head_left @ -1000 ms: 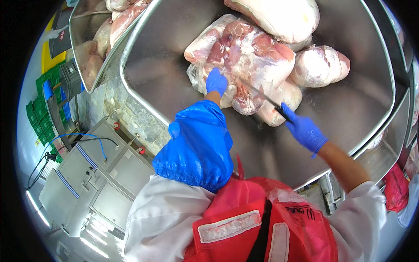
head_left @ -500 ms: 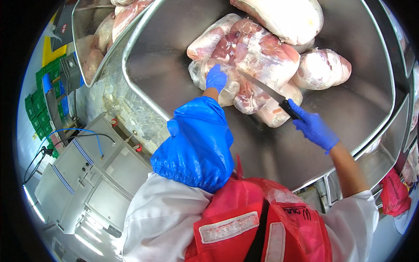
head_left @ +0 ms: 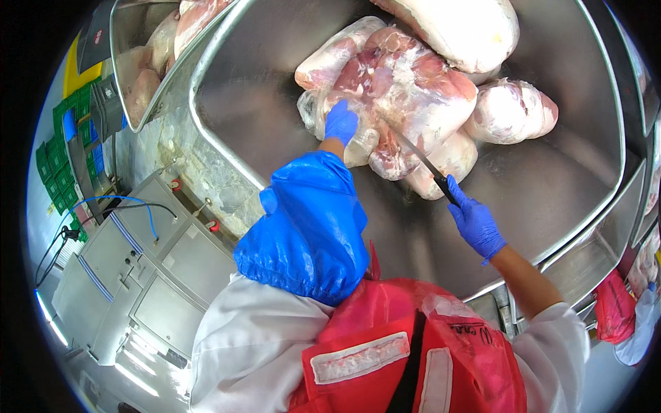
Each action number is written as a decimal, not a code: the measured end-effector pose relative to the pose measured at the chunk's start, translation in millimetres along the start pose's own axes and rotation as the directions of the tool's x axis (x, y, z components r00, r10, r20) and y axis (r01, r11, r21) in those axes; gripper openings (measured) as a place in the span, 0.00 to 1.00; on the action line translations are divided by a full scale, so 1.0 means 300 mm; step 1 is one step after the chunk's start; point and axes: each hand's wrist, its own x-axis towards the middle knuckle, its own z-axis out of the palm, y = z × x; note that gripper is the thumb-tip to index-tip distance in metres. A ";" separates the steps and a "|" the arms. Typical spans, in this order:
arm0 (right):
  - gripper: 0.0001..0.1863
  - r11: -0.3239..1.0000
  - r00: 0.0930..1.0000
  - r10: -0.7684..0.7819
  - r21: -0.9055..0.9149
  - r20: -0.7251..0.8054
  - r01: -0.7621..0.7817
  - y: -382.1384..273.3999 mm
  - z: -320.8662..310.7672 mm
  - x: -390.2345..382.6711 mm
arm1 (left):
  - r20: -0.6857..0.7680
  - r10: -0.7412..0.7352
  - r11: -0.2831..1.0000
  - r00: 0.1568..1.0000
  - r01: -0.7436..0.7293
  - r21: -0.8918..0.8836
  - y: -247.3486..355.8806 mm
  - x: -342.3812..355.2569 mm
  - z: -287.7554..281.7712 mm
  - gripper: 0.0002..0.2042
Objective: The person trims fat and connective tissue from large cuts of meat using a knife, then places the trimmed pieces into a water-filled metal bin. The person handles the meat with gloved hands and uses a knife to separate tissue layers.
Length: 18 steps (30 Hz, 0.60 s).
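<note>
My right hand (head_left: 477, 220), in a blue glove, is closed round the black handle of a long knife (head_left: 421, 155). Its blade slants up and left, with the tip against a large cut of raw meat (head_left: 413, 103). At the near left edge of that meat, my gloved left hand (head_left: 341, 122) is closed on its film-covered side; the fingertips are partly hidden. Crumpled clear plastic film (head_left: 309, 113) shows beside the left hand. The meat rests on other pale pieces inside a deep metal bin (head_left: 241, 76).
A big pale cut (head_left: 461, 31) and a rounder one (head_left: 513, 111) lie in the bin around the meat. Another bin (head_left: 128, 76) with meat stands at the upper left. Green crates (head_left: 58, 162) and a steel cabinet (head_left: 169, 313) are at the left. Red plastic (head_left: 615, 310) hangs at the far right.
My right hand has moved left and down with the knife, and the blade now stands more steeply. The left hand stays at the same place on the meat.
</note>
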 end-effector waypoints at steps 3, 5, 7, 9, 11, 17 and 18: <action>0.33 0.994 0.998 0.055 -0.090 -0.005 -0.055 0.007 0.049 -0.011 | -0.025 0.029 0.997 0.999 -0.027 0.078 0.012 0.018 0.004 0.25; 0.32 0.993 0.997 0.082 -0.088 0.018 -0.080 -0.026 0.001 -0.039 | 0.013 0.095 0.973 0.995 -0.095 0.211 0.020 0.040 -0.014 0.24; 0.32 0.997 0.988 0.078 -0.012 0.130 -0.077 -0.101 -0.121 -0.051 | 0.064 0.193 0.899 0.979 -0.202 0.387 -0.036 0.069 -0.045 0.22; 0.32 0.988 0.963 0.130 0.051 0.234 -0.146 -0.152 -0.218 -0.055 | 0.143 0.321 0.779 0.936 -0.347 0.522 -0.098 0.117 -0.064 0.18; 0.31 0.946 0.909 0.254 0.113 0.329 -0.305 -0.172 -0.271 -0.054 | 0.213 0.396 0.719 0.893 -0.446 0.533 -0.044 0.132 -0.065 0.14; 0.30 0.977 0.980 0.119 0.156 0.157 -0.143 -0.081 -0.178 -0.062 | 0.124 0.398 0.877 0.909 -0.417 0.240 0.099 0.041 -0.081 0.10; 0.30 0.968 0.978 0.126 0.194 0.168 -0.158 -0.082 -0.169 -0.063 | 0.127 0.387 0.887 0.913 -0.406 0.220 0.108 0.033 -0.080 0.10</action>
